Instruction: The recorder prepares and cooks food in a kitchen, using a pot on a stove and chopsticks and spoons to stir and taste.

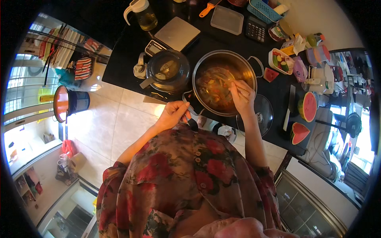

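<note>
A wide steel pot (225, 53) holds reddish broth with several pale and red pieces in it. My right hand (242, 95) is over the pot's right inner side, fingers pinched around what look like thin chopsticks. Outside the pot's left rim, my left hand (174, 114) is closed on a small black-ended object (193, 124), whose kind I cannot make out. Its thumb is by the pot's left loop handle (192, 107); whether they touch is unclear. A dark glass lid (266, 123) lies partly under my right forearm.
Left of the pot stands a lidded glass pot (178, 80), with a kitchen scale (178, 32) behind. A knife (289, 107), cut watermelon (308, 107) and a vegetable tray (279, 52) lie to the right. A calculator (255, 29) and a glass jug (146, 19) stand farther back.
</note>
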A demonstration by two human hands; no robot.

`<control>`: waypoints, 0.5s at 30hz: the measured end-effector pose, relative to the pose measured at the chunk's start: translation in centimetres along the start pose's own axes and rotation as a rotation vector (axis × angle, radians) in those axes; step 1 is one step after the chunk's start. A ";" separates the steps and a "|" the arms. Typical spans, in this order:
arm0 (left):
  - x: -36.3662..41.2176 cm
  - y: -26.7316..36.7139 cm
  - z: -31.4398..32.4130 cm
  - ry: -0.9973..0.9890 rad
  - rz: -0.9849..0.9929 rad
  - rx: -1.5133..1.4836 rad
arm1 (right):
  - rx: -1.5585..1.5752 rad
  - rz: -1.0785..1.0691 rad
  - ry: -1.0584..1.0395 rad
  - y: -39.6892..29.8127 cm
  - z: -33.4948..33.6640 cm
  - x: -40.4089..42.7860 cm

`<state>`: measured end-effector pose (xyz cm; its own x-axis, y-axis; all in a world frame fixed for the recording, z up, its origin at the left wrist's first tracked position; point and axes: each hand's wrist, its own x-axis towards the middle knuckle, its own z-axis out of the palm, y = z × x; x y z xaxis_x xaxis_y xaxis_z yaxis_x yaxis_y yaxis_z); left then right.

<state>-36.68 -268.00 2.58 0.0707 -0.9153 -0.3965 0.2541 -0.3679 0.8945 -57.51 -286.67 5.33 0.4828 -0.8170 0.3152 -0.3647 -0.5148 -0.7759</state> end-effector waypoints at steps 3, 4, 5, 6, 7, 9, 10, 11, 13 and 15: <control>0.0 -0.1 0.1 -0.012 0.006 -0.034 | 0.043 -0.041 -0.086 0.6 -1.4 -0.7; 0.0 -0.2 0.0 -0.015 0.013 -0.062 | 0.110 0.092 -0.062 0.4 -2.4 -0.8; 0.1 -0.2 0.1 -0.017 0.021 -0.090 | 0.176 0.224 -0.037 0.0 -3.3 -0.8; 0.0 0.2 0.2 -0.021 0.018 -0.090 | 0.198 0.271 0.012 -0.8 -4.5 -0.5; -0.1 0.7 0.3 -0.008 0.017 -0.086 | 0.198 0.277 0.013 -1.2 -5.1 -0.2; -0.1 0.8 0.5 0.006 0.014 -0.081 | -0.140 0.084 0.009 -1.7 -5.9 0.1; -0.1 0.6 0.5 0.017 0.002 -0.097 | -0.215 0.041 -0.046 -1.1 -5.7 -0.3; -0.1 0.5 0.5 0.029 -0.009 -0.112 | -0.213 0.042 -0.046 -1.3 -5.6 -0.7; 0.0 0.8 1.0 0.018 -0.044 -0.144 | -0.130 0.170 -0.084 -2.4 -5.4 -2.1; 0.2 0.7 1.0 0.009 -0.078 -0.173 | -0.101 0.204 -0.150 -2.8 -5.7 -2.7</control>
<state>-37.43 -268.58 3.30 0.0525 -0.8834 -0.4657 0.4209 -0.4034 0.8125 -62.26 -284.51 9.78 0.5011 -0.8627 0.0680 -0.5402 -0.3732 -0.7543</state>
